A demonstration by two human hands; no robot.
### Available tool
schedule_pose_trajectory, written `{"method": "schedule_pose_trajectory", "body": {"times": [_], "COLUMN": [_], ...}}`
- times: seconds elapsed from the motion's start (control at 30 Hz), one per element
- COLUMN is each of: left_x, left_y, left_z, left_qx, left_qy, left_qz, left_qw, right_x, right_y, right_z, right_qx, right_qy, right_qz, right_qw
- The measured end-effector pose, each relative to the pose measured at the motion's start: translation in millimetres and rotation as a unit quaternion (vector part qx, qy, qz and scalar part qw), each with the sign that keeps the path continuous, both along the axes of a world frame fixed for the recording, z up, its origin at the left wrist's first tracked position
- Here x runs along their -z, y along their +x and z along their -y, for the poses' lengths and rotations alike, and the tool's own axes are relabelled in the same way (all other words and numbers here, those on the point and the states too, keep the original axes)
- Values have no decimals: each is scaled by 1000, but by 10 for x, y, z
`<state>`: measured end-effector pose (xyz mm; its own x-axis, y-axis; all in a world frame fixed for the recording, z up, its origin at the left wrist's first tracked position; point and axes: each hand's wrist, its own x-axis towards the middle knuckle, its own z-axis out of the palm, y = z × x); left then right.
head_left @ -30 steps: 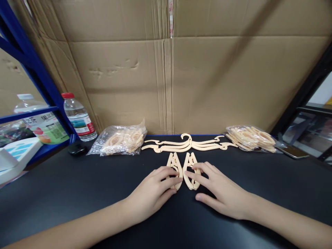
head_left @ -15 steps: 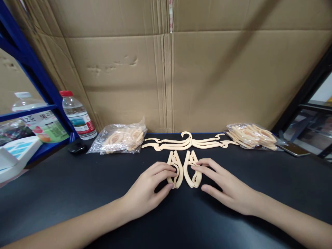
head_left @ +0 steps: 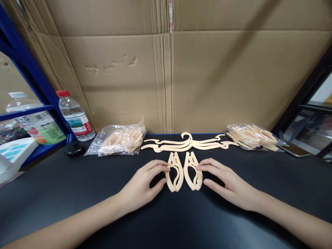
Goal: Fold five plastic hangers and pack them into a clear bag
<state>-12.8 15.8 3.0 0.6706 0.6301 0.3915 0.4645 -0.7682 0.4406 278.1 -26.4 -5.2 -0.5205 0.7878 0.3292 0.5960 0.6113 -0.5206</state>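
Two cream folding hangers lie folded side by side on the black table, the left folded hanger (head_left: 169, 180) and the right folded hanger (head_left: 188, 178). My left hand (head_left: 145, 181) rests at the outer edge of the left one, fingers apart, fingertips at its side. At the outer edge of the right one is my right hand (head_left: 228, 183), its fingers spread and the index fingertip against the hanger. Just behind them lie unfolded cream hangers (head_left: 176, 148), stacked close together with a hook pointing to the back.
A clear bag of folded hangers (head_left: 121, 140) lies at the back left, another bag of hangers (head_left: 252, 136) at the back right beside a phone (head_left: 295, 150). A water bottle (head_left: 76, 117) and a black mouse (head_left: 74, 148) stand left. Cardboard (head_left: 124, 79) walls the back.
My left hand has drawn back leftward off the left folded hanger, uncovering it. The right fingers have shifted slightly outward to the right hanger's edge.
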Motion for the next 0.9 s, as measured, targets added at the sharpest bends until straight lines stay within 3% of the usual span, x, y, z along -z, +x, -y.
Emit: {"method": "schedule_pose_trajectory", "body": {"times": [0.4,0.9], "left_x": [-9,-27], "left_y": [33,42], "left_z": [33,33], "left_qx": [-9,-14], "left_qy": [12,8], "left_qz": [8,13], "left_qw": [1000,1000], "right_x": [17,40], "right_y": [24,-15], "right_z": [-72,-95], "right_qx": [-32,-20], "right_qy": [16,36], "right_qz": [6,-6], "right_qw": [999,999]}}
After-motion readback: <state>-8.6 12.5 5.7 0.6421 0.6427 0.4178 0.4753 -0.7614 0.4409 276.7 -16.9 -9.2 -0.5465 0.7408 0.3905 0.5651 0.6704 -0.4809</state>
